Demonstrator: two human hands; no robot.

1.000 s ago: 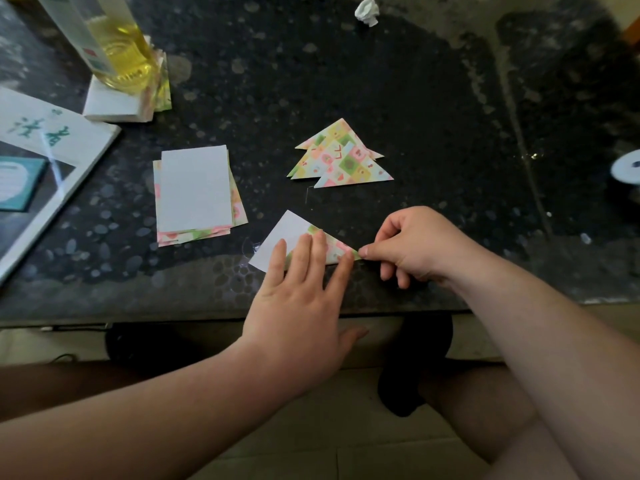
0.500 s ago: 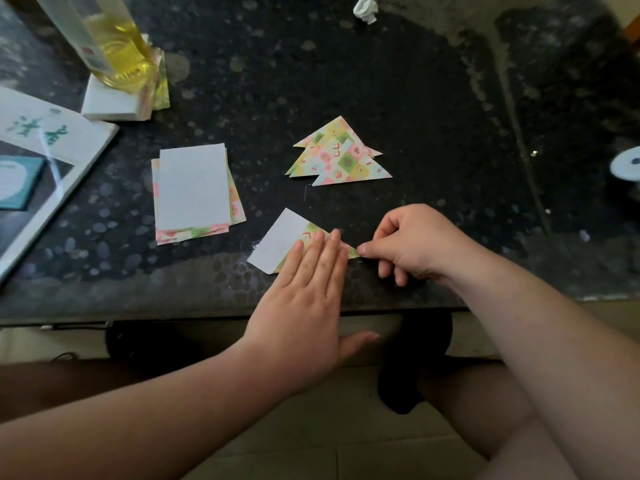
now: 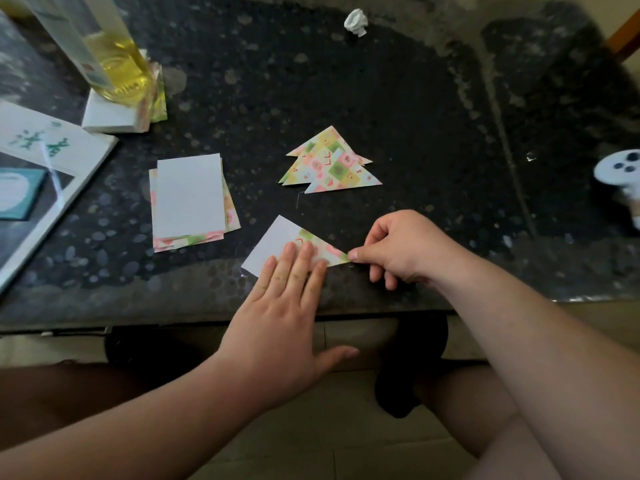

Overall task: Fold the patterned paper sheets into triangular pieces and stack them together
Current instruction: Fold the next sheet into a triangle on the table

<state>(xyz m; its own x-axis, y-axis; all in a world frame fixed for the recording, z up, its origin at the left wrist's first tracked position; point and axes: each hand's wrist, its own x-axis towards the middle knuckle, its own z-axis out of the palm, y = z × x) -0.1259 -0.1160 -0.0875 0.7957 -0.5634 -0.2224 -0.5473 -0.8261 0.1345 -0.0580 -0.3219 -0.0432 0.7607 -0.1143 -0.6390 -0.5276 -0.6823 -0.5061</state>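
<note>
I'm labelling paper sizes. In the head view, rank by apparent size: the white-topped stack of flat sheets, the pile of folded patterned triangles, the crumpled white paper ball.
1. White-topped stack of flat sheets
2. Pile of folded patterned triangles
3. Crumpled white paper ball, clearly smallest, though farthest from the camera

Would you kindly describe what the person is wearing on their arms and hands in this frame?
Nothing shows on either: the left hand and right hand are ungloved, with no rings visible, and both forearms are bare to the frame edge, with no sleeves, watch or bracelet in view.
</note>
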